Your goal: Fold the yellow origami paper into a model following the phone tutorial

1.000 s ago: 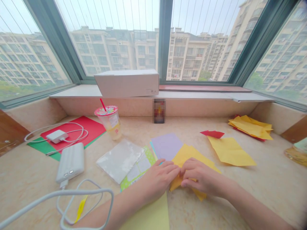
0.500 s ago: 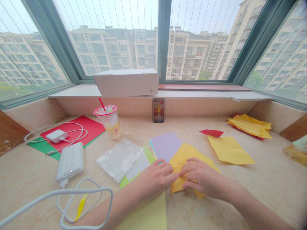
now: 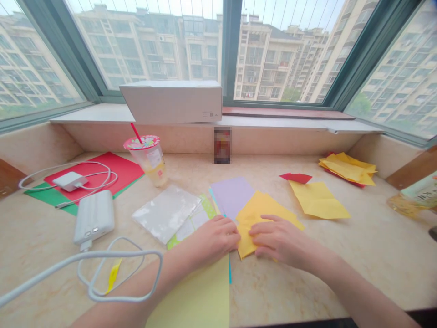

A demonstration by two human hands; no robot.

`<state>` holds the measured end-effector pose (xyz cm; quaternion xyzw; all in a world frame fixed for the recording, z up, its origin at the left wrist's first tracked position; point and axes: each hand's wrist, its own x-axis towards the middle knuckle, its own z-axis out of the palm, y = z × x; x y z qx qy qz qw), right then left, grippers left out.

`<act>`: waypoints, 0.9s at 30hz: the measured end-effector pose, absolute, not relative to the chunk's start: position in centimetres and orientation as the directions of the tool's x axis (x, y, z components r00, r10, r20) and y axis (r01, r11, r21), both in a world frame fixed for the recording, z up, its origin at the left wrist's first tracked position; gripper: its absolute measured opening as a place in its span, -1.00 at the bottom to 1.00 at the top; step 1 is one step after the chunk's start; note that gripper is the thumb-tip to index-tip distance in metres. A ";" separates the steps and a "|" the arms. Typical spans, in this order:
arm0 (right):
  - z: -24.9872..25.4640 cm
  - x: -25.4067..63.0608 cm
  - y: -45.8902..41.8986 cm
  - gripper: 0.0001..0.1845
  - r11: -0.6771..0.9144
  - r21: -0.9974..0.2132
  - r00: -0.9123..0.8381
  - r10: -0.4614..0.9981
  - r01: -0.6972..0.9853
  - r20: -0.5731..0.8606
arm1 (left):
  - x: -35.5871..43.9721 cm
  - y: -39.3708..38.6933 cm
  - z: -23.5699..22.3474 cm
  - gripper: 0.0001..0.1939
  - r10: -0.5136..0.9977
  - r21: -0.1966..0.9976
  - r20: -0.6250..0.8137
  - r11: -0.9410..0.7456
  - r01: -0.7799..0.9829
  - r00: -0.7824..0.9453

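A folded sheet of yellow paper (image 3: pixel 264 204) lies in front of me at the middle of the counter. My left hand (image 3: pixel 222 234) is at its left edge, fingers bent and close together on the paper there. Spread over the paper's lower part is my right hand (image 3: pixel 277 240), its fingers apart and resting on the surface. Beneath my left hand and forearm are a pale yellow sheet (image 3: pixel 201 291) and a green patterned packet (image 3: pixel 177 239). A purple sheet (image 3: pixel 232 193) lies just behind the folded paper.
To the right are a single yellow sheet (image 3: pixel 319 200), a red folded piece (image 3: pixel 296 177) and a yellow paper pile (image 3: pixel 350 167). At left stand a drink cup (image 3: pixel 150 159) and a white power bank (image 3: pixel 94 216) with a looping cable (image 3: pixel 126 255). A bottle (image 3: pixel 414 196) is far right.
My hands have moved apart, the left drawing leftward to the paper's edge. My right hand has flattened from bent fingers onto the yellow paper. The view has tilted downward.
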<state>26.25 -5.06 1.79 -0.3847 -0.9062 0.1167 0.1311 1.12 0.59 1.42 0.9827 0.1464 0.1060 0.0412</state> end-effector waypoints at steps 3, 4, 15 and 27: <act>1.7 25.9 -5.1 -0.84 0.752 -0.206 -0.729 0.658 0.626 0.190 | 1.2 0.4 1.2 -0.76 0.327 0.127 0.203 -0.943 0.306 0.923; 1.6 25.9 -5.1 -0.82 0.770 -0.176 -0.742 0.637 0.613 0.207 | 1.2 0.3 1.1 -0.77 0.333 0.127 0.205 -0.941 0.312 0.920; 0.6 26.2 -5.0 -0.81 0.766 -0.179 -0.735 0.643 0.618 0.213 | 1.6 -0.4 1.0 -0.81 0.329 0.074 0.216 -0.944 0.320 0.919; 1.3 26.2 -5.2 -0.70 0.799 -0.146 -0.731 0.595 0.584 0.334 | 1.6 -0.1 0.5 -0.78 0.343 0.136 0.223 -0.938 0.319 0.912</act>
